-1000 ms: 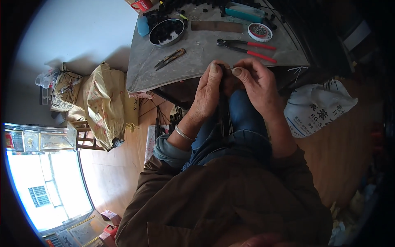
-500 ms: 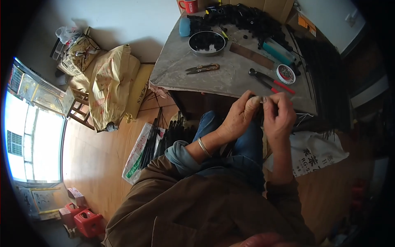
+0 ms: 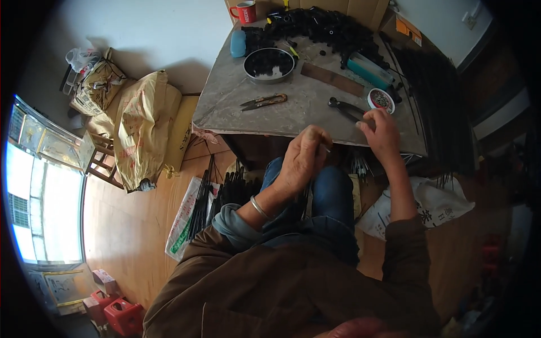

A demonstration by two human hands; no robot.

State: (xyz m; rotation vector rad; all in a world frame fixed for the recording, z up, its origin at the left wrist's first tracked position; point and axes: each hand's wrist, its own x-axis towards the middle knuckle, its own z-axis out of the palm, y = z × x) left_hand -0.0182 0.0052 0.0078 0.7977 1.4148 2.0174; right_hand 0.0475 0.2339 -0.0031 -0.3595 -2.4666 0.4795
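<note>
My left hand (image 3: 304,158) is closed in front of the table's near edge, above my knees. A small pale tip shows at its fingers; what it holds is mostly hidden. My right hand (image 3: 384,134) is over the near right part of the table. Its thumb and fingers close round the handles of the end-cutting pincers (image 3: 340,106), covering the red grips. The dark pincer head lies on the tabletop, pointing left. Just beyond that hand stands a small round tub (image 3: 381,100) of tiny metal pieces. Thread snips (image 3: 264,102) lie further left on the table.
The grey table (image 3: 225,107) carries a round dish (image 3: 269,66) of black parts, a brown flat bar (image 3: 331,79), a teal box (image 3: 369,70), a heap of black parts (image 3: 315,28) and a red mug (image 3: 244,12). Black rods (image 3: 228,188) stand below left; sacks (image 3: 143,124) beyond.
My hands have parted. The right one has moved forward onto the pincers' handles; the left has drawn away to the left, still closed. The whole view has shifted slightly.
</note>
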